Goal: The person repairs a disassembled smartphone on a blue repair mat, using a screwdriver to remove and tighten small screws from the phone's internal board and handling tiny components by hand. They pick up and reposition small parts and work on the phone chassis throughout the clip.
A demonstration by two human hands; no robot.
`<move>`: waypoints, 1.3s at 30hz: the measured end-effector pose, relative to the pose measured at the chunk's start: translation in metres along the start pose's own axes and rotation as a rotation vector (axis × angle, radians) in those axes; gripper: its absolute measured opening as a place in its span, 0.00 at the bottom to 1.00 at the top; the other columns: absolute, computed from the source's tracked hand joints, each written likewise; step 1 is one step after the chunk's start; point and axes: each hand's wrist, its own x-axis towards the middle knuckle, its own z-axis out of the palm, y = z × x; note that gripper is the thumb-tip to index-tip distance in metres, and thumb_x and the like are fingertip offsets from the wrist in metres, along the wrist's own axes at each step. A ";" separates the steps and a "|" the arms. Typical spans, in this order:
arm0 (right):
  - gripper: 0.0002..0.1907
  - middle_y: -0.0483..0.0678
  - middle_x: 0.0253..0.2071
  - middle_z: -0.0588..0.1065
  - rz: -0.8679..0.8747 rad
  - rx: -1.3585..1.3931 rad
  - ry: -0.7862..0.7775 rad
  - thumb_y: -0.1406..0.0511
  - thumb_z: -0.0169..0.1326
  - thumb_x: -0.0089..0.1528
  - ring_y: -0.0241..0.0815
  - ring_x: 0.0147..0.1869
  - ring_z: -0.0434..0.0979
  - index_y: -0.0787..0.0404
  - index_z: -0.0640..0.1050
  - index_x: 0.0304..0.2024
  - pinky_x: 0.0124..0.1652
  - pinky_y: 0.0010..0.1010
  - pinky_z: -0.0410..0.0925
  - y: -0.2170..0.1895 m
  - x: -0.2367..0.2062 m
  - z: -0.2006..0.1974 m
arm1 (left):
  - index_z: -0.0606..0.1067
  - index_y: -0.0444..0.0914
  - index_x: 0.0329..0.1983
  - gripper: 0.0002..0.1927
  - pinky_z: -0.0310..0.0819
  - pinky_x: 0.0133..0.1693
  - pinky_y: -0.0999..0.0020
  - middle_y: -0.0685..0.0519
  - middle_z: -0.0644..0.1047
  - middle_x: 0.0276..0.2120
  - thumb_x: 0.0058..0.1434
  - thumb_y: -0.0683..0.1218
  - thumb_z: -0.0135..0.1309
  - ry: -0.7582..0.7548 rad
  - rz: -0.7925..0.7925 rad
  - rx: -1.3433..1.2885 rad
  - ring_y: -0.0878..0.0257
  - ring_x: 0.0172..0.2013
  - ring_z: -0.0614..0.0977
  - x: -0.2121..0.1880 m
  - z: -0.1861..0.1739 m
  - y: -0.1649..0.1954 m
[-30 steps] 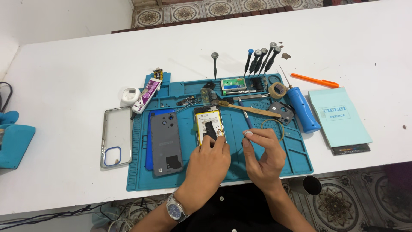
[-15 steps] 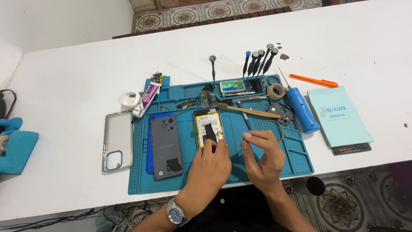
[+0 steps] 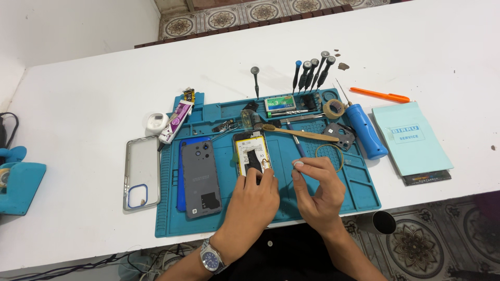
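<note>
An opened phone (image 3: 251,150) with its yellow-edged insides showing lies on the blue work mat (image 3: 359,193). My left hand (image 3: 253,200), with a wristwatch, holds down the phone's near end with its fingertips. To its right, my right hand (image 3: 319,191) hovers over the mat with thumb and forefinger pinched together. Whether something tiny sits in the pinch is too small to tell. A grey back cover (image 3: 200,176) lies left of the phone on a blue piece.
A clear phone case (image 3: 141,173) lies left of the mat. A wooden toothbrush (image 3: 304,133), tape roll (image 3: 333,108), blue-handled driver (image 3: 367,130), thin ring (image 3: 331,156) and several upright screwdrivers (image 3: 311,70) stand behind. Orange pen (image 3: 380,95), pale blue booklet (image 3: 411,138), glue tube (image 3: 177,117).
Both hands stay at the phone's near end; my right hand's pinched fingers shift only slightly. The view drifts a little.
</note>
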 end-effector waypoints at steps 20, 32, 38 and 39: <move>0.14 0.53 0.44 0.78 -0.003 -0.006 -0.002 0.78 0.59 0.62 0.41 0.43 0.78 0.64 0.75 0.48 0.40 0.28 0.69 -0.001 0.001 -0.001 | 0.79 0.36 0.35 0.07 0.69 0.41 0.63 0.50 0.78 0.43 0.53 0.41 0.57 0.066 -0.025 -0.108 0.56 0.44 0.77 0.002 -0.009 -0.006; 0.14 0.53 0.45 0.78 0.006 -0.002 -0.002 0.78 0.59 0.62 0.42 0.43 0.77 0.64 0.75 0.48 0.41 0.29 0.69 -0.004 0.002 0.000 | 0.78 0.35 0.33 0.07 0.69 0.40 0.63 0.51 0.77 0.40 0.52 0.41 0.57 0.023 -0.015 -0.025 0.57 0.42 0.75 0.004 -0.010 -0.002; 0.14 0.53 0.44 0.78 0.009 0.001 0.000 0.78 0.59 0.62 0.41 0.43 0.77 0.64 0.75 0.48 0.41 0.28 0.70 -0.005 0.003 0.000 | 0.78 0.34 0.33 0.06 0.68 0.38 0.63 0.49 0.76 0.39 0.54 0.42 0.57 -0.007 -0.009 0.037 0.56 0.41 0.75 0.007 -0.005 -0.003; 0.13 0.53 0.44 0.78 0.015 -0.002 0.002 0.78 0.59 0.62 0.41 0.43 0.77 0.64 0.75 0.48 0.41 0.29 0.70 -0.005 0.003 0.000 | 0.78 0.34 0.33 0.06 0.68 0.37 0.63 0.49 0.76 0.39 0.54 0.42 0.57 0.009 -0.023 0.050 0.56 0.40 0.75 0.009 -0.004 -0.004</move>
